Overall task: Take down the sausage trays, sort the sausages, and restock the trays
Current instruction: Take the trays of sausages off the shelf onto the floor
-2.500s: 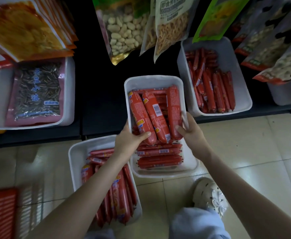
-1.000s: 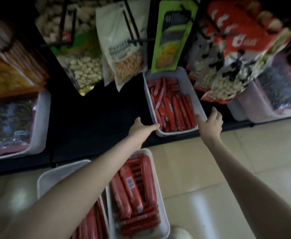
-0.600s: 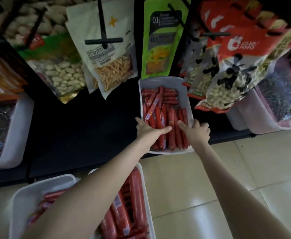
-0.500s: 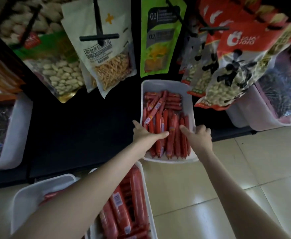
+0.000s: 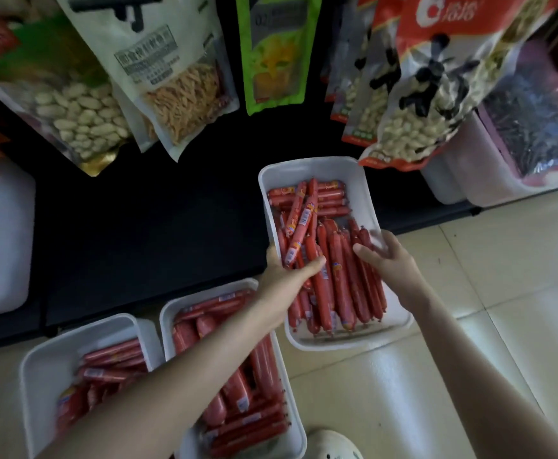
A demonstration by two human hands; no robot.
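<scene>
A white tray [image 5: 314, 167] full of thin red sausages [image 5: 340, 283] hangs half off the front edge of the dark shelf [image 5: 145, 233], over the floor. My left hand [image 5: 287, 270] grips its left rim, thumb lying over the sausages. My right hand [image 5: 386, 260] grips the right rim, fingers curled inside. Two more white trays stand on the floor: a middle tray [image 5: 168, 313] of thicker sausages, partly hidden by my left forearm, and a left tray [image 5: 39, 359] of red sausages.
Snack bags hang above the shelf: peanuts [image 5: 75, 111], strips [image 5: 184, 91], a green pack [image 5: 277, 51], red-white bags [image 5: 420, 104]. White bins of seeds sit at the left [image 5: 9, 233] and right [image 5: 489, 180]. My white shoe [image 5: 333, 445] rests on the tiled floor [image 5: 489, 293].
Both hands reached the third tray on the shelf, gripped its sides and drew it toward me; it now overhangs the shelf's edge above the floor.
</scene>
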